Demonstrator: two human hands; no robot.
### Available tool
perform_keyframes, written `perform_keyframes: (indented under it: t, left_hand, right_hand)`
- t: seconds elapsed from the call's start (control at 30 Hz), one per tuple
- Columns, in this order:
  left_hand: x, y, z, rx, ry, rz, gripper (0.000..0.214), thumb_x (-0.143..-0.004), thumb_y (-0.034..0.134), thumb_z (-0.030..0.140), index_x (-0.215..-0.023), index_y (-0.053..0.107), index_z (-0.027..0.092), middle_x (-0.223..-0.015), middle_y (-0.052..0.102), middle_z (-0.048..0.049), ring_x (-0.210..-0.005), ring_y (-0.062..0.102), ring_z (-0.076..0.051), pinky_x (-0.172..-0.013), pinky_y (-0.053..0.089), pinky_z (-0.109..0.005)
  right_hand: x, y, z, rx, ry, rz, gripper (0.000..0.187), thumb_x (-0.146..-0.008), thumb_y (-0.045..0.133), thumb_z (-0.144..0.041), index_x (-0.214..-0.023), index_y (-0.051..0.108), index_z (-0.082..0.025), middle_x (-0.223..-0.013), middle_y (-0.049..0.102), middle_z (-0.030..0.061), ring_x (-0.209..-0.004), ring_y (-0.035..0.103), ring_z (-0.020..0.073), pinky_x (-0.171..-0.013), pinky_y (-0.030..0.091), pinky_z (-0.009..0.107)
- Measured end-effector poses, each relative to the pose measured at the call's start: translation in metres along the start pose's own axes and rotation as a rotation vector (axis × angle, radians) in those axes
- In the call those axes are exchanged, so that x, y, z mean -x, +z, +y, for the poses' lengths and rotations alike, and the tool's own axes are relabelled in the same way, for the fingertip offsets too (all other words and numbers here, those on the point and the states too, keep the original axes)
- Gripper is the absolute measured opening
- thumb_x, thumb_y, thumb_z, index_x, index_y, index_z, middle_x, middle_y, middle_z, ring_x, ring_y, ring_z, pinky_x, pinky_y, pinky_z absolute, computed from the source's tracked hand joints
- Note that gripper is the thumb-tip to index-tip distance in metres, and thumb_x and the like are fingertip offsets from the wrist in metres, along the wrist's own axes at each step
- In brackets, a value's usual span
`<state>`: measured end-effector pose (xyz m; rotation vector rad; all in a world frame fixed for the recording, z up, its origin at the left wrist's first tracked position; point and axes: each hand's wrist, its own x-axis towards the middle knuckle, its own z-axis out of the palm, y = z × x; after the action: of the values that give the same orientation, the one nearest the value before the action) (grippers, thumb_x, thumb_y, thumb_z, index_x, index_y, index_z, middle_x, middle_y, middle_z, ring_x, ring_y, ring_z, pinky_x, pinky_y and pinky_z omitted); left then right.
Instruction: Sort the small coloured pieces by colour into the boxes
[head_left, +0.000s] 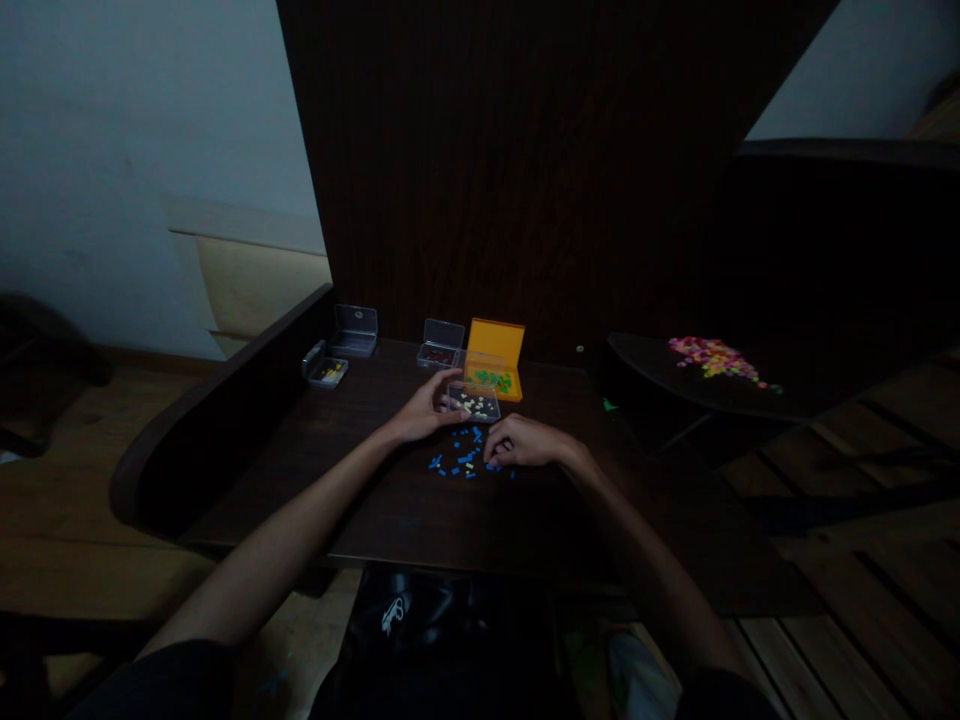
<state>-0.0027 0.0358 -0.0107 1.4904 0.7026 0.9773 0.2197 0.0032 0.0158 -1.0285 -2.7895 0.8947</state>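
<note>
My left hand (429, 408) grips the left side of a clear plastic box (484, 412), fingers behind it and thumb in front. Small pale yellow pieces (471, 404) lie inside that box. Just in front of it, small blue pieces (463, 460) are scattered on the dark desk (382, 500), with a few pale ones among them. At the right edge of the blue pieces rests my right hand (517, 441), its fingers curled and pinched down at the desk top. Whatever is between those fingertips is hidden.
Behind the clear box stands an opened orange box (496, 345) with green pieces. Beside it is a clear box (440, 345) with dark reddish pieces. Two more clear boxes, one rear (355, 332) and one with yellow pieces (328, 372), sit left. Pink and yellow pieces (712, 358) heap on a right-hand ledge.
</note>
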Motion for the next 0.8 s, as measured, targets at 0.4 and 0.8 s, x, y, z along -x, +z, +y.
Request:
perform_keyframes:
  t: [0.4, 0.8]
  left_hand:
    - [0.001, 0.0, 0.0, -0.015, -0.017, 0.005, 0.078, -0.062, 0.08, 0.019, -0.132, 0.045, 0.021, -0.125, 0.054, -0.0121, -0.082, 0.059, -0.012, -0.075, 0.052, -0.031]
    - [0.0, 0.001, -0.002, 0.022, -0.023, -0.012, 0.079, -0.06, 0.082, 0.019, -0.13, 0.045, 0.021, -0.125, 0.054, -0.0121, -0.08, 0.059, -0.01, -0.073, 0.051, -0.028]
  right_hand:
    - [0.002, -0.002, -0.001, 0.018, 0.01, -0.001, 0.013, -0.079, 0.067, -0.02, -0.088, 0.075, -0.014, -0.073, 0.062, 0.0015, -0.063, 0.054, 0.0096, -0.061, 0.039, 0.019]
    - [-0.001, -0.022, -0.011, -0.281, 0.044, 0.267, 0.027, -0.079, 0.067, -0.037, -0.09, 0.07, -0.013, -0.062, 0.059, -0.0017, -0.053, 0.048, 0.0084, -0.051, 0.036, 0.019]
